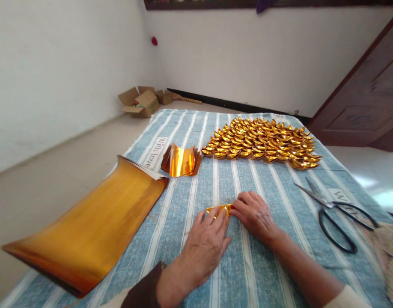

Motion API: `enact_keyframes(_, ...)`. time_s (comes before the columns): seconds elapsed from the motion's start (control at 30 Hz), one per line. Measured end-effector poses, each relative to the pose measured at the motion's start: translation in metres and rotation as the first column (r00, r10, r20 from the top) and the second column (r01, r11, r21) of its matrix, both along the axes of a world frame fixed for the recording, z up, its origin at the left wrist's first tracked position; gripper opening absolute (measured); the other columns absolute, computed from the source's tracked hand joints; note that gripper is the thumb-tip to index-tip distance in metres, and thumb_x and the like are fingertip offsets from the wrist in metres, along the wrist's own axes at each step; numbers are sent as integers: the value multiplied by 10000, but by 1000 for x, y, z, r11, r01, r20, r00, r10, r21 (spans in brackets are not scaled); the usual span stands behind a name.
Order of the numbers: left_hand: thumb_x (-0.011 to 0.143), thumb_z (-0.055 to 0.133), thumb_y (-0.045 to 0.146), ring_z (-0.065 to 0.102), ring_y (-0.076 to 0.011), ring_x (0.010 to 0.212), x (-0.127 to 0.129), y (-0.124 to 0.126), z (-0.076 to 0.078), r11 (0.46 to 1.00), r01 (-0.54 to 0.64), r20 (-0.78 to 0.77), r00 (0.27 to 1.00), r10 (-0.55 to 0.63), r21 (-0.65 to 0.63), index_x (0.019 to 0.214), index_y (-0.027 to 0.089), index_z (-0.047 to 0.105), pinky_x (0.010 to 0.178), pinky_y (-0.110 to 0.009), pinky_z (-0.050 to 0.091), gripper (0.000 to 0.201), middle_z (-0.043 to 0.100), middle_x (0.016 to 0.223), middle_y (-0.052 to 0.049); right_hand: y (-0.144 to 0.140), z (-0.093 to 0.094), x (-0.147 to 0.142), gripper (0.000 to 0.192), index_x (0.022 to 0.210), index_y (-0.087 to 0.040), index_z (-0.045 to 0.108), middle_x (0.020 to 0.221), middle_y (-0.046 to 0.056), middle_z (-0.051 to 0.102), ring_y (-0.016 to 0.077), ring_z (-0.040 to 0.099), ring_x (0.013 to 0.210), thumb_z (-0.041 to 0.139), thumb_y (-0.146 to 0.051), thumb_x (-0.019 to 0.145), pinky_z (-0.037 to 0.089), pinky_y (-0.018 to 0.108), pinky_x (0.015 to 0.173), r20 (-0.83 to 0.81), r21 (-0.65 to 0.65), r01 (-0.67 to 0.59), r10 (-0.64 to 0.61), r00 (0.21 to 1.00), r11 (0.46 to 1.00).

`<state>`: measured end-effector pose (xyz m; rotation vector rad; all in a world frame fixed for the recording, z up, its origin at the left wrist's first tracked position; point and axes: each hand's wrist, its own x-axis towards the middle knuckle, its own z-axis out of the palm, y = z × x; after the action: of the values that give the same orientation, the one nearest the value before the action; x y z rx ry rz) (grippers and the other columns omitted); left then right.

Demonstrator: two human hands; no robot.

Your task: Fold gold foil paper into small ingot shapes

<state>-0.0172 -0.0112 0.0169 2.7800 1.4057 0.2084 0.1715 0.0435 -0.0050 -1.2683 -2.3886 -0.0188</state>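
Head view, lower centre of the frame: a small folded strip of gold foil paper [219,209] lies flat on the blue-and-white striped cloth [248,265] that covers the surface. Its long axis runs left to right across the picture, tilted only slightly. The left hand [206,244] rests palm down just below the strip, its fingertips pressing on the strip's near edge and left half; the grip here is flat, fingers extended and together rather than closed around anything. The right hand [254,214] meets the strip at its right end, fingers curled and bunched over that end; whether they pinch the foil or merely press it cannot be told, since the fingertips hide the contact. Both hands therefore touch the strip, which lies between them and slightly toward the top of the frame from the left palm. The left hand covers more of its length; the right holds the end. At the left of the frame lies a large curled stack of gold foil sheets [90,226], and above centre a smaller curved bundle of cut gold foil pieces [182,160]. At upper right, a dense field of finished gold paper ingots [263,143] sits in rows. Black-handled scissors [334,211] lie well apart at the right.
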Motion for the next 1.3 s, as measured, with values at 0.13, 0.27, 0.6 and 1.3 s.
enact_keyframes(0.13,952,480,387,406,-279,1304,0,0,-1,1000,5,3,1000,-5,23,1286,151,520,1023,-482,353,411,560,1333,-77,0,-1,1,243,777,-213,630,819,34,566,180,459,797,543,-389,921,335,308,722,-13,-6,-3,3,1000,1000)
enact_keyframes(0.27,944,496,402,407,-299,1304,-4,-1,-2,1000,6,3,1000,-6,28,1272,168,535,1010,-494,356,405,555,1344,-72,2,1,2,237,783,-206,630,837,37,572,180,469,820,566,-398,905,349,306,736,-20,-22,-31,30,999,999)
enact_keyframes(0.6,973,413,450,401,-275,1324,-9,-3,5,995,70,-94,994,-64,65,1320,191,499,1025,-497,340,442,512,1394,-88,5,1,2,217,767,-202,632,829,27,572,166,489,808,639,-400,856,372,290,732,-61,-2,-35,35,998,999)
enact_keyframes(1.3,940,428,531,408,-279,1321,-5,-5,-4,993,9,-25,1000,-6,114,1375,171,451,1039,-519,355,565,538,1365,-102,3,3,3,124,799,-209,633,849,8,577,162,526,829,716,-302,794,409,290,743,-201,-131,-41,14,980,990)
